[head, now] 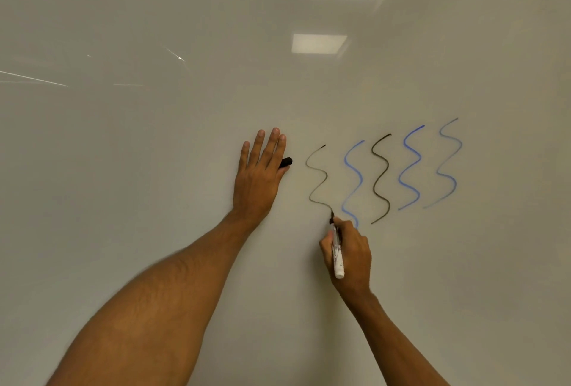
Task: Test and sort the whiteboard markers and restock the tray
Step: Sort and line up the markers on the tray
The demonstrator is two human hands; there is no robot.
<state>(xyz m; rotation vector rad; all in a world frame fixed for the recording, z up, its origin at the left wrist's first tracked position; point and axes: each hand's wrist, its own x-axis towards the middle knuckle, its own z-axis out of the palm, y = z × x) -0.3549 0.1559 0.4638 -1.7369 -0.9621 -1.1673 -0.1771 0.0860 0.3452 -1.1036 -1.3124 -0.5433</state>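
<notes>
We see only our two forearms and hands, both bare from the bottom edge of the view upward: no sleeve, cuff, glove, watch, bracelet or ring shows on either. Our left forearm, the larger in view, carries fine dark hair along its upper side and thins toward the wrist. Our left hand (258, 175) shows its back, with four long fingers, short plain nails and faint knuckle creases. Our right forearm is slimmer in view, lightly haired near the wrist. Our right hand (350, 254) shows knuckles and thumb, its nails hidden.
</notes>
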